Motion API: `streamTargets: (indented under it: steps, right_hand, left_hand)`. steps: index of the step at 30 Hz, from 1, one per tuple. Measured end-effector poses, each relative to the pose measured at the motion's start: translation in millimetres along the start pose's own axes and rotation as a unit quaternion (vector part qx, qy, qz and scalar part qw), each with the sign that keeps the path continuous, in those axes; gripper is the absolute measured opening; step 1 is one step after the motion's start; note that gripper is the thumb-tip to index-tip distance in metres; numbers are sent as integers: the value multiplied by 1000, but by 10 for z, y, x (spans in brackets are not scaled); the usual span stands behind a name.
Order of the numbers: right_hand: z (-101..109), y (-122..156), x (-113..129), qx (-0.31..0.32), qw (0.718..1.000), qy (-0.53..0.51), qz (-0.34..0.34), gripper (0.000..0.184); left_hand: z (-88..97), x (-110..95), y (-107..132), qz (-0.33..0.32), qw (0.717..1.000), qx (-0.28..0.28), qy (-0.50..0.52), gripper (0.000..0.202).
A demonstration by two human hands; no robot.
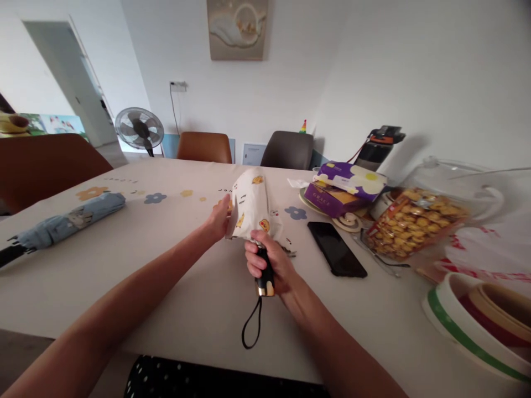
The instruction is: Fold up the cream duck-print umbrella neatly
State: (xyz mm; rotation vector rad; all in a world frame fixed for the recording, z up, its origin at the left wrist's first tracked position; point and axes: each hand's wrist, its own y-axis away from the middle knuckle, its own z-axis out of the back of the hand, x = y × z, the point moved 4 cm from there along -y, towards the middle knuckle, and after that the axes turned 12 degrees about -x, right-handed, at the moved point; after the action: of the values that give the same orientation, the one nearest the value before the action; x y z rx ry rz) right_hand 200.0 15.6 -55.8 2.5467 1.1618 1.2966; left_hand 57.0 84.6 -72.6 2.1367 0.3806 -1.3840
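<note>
A folded white umbrella (251, 202) with a yellow cartoon print lies lengthwise in front of me on the table, its canopy pointing away. My right hand (271, 262) is wrapped around its black handle, which ends in a gold-coloured cap with a black wrist loop (251, 331) hanging from it. At the canopy's left side, my left hand (220, 218) is closed on the edge of the fabric; some of its fingers are hidden. Farther left rests a folded blue umbrella (78, 218) with a black handle. Keys (289, 251) lie partly covered, just right of the white canopy.
A black phone (337, 249) lies to the right, with glasses (384, 260) beyond it. Behind are a purple tissue pack (350, 179), a dark bottle (375, 149) and a clear container of nuts (417, 221). Stacked bowls (448, 315) stand near right. Chairs (204, 146) line the far side.
</note>
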Motion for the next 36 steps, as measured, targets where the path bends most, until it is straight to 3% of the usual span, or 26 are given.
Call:
streamTargets:
  steps: [2,4,7,10,12,14,17,19,21,24,26,29,31,33,36]
  right_hand:
    - [11,11,48,-9,999,8,39,27]
    - [34,-5,60,-25,998,3,60,26]
    - [82,-73,-31,-58,998,-27,3,24]
    - [113,-138,-156,-90,995,-13,-47,22]
    - [101,-172,-227,-88,995,7,-55,22]
    - [89,-198,-294,-93,993,30,-68,23]
    - [95,-217,-348,-124,987,62,-84,26]
    - [94,-212,-341,-125,987,59,-77,23]
    - [92,-195,-316,-113,991,49,-61,22]
    - [96,-160,-300,-90,993,45,-53,28]
    - [97,-148,-300,-83,994,43,-50,31]
    - [94,-148,-310,-84,994,42,-51,32]
    - [92,-156,-316,-88,994,42,-53,32]
    - [91,-164,-317,-93,993,41,-55,29]
    - [94,-172,-311,-107,992,39,-61,21]
  left_hand:
    - [0,-35,3,3,1000,22,-8,24]
    - [52,-92,-9,-38,998,26,-33,20]
    - [318,-187,-107,-115,985,-55,-115,16]
    - [593,-359,-191,-243,929,-133,-245,18]
    - [591,-492,-156,-349,865,-141,-332,22]
    - [377,-568,-45,-426,823,-88,-366,23]
    - [-249,-515,211,-484,794,72,-361,18]
    - [-725,-357,363,-486,762,192,-383,17]
    - [-1128,-129,448,-461,711,312,-429,21]
    - [-1463,154,408,-429,643,381,-507,26]
    - [-1543,246,322,-420,627,384,-532,25]
    - [-1560,233,222,-436,624,375,-529,26]
    - [-1549,132,196,-447,641,359,-511,26]
    - [-1516,-41,191,-430,694,331,-473,24]
    - [-1342,-407,206,-366,811,269,-368,21]
